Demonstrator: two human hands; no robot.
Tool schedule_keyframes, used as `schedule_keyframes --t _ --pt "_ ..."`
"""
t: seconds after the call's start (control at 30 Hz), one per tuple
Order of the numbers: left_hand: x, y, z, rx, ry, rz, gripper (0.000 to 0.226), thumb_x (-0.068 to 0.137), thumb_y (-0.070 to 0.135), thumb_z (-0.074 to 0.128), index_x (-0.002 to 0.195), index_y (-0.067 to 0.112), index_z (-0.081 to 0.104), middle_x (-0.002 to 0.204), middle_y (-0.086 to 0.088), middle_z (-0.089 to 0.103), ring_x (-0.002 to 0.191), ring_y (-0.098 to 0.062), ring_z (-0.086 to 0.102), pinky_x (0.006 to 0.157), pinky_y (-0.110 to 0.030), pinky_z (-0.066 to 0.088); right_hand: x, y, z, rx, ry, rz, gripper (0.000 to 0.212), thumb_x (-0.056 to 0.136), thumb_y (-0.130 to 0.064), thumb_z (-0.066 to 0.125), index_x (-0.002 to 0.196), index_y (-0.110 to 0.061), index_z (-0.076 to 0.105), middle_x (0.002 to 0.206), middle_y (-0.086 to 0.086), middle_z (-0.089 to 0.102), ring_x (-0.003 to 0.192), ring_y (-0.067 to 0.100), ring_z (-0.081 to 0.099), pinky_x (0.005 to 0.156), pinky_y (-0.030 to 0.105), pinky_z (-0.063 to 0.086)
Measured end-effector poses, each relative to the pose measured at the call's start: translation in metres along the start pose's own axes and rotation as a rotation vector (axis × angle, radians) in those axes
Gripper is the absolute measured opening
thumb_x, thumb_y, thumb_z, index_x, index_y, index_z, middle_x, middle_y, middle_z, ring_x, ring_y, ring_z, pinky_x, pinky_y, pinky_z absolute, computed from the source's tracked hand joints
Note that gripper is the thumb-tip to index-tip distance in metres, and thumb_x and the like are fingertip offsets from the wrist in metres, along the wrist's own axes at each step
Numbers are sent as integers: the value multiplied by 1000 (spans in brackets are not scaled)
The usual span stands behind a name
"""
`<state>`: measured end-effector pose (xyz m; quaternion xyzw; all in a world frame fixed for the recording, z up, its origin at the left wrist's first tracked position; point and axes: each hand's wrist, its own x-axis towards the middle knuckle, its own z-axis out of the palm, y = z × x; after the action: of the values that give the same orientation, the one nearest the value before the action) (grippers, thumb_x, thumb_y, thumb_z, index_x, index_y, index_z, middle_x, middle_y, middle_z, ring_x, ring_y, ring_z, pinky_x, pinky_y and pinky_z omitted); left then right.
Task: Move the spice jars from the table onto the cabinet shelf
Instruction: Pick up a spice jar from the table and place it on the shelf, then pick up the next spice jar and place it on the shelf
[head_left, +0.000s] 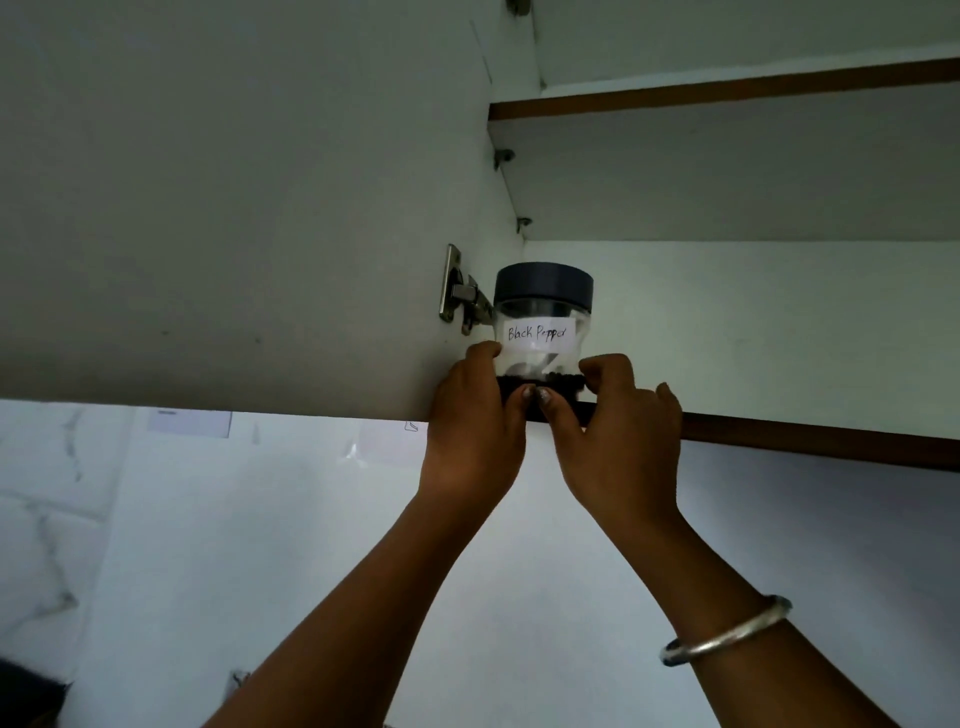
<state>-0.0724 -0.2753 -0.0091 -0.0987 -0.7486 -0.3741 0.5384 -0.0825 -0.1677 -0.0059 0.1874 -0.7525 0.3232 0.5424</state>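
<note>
A clear spice jar with a dark lid and a white label reading "Black Pepper" stands upright at the front left corner of the lower cabinet shelf. Black peppercorns fill its bottom. My left hand grips the jar's lower left side, fingers curled round it and thumb at the front. My right hand grips the lower right side the same way, thumb tip next to the left thumb. Both arms reach up from below.
The open cabinet door hangs to the left on a metal hinge. A second shelf lies higher up. The cabinet's back wall is pale. White tiled wall runs below. A metal bangle circles my right wrist.
</note>
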Motion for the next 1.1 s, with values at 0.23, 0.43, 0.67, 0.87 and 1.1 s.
schedule_keyframes --t 0.23,0.43,0.67,0.87,1.1 --pt "-2 -2 0 234 -100 47 51 96 21 47 144 13 30 143 -4 41 131 -22 36 108 -29 30 -2 0 10 -159 23 -54 44 88 -43 57 117 -10 54 93 10 70 95 34 60 103 48 32" --pt "5 -4 2 366 -155 38 56 99 27 41 148 12 20 147 -8 35 134 -25 31 110 -30 27 -8 1 14 -193 149 -147 33 77 -36 73 88 -6 63 69 13 68 71 35 60 71 42 47" --pt "-6 3 -2 402 -228 41 64 98 26 45 150 11 11 154 -8 23 141 -26 22 113 -34 27 -11 4 -2 -270 -183 -122 56 92 -44 49 134 -7 45 140 20 47 127 36 42 110 45 23" --pt "-34 14 -12 369 -426 82 79 95 22 50 150 13 -7 157 -8 -18 147 -25 -1 117 -34 18 -34 -1 -28 -279 -442 -58 74 96 -38 43 150 -16 -4 157 16 -15 145 29 -14 118 39 -1" --pt "-108 29 -23 428 -714 186 84 93 20 54 150 17 -8 156 -15 -21 146 -33 -7 118 -42 16 -113 4 -82 -323 -680 67 71 99 -32 39 149 -19 -9 155 16 -21 144 30 -20 119 42 13"
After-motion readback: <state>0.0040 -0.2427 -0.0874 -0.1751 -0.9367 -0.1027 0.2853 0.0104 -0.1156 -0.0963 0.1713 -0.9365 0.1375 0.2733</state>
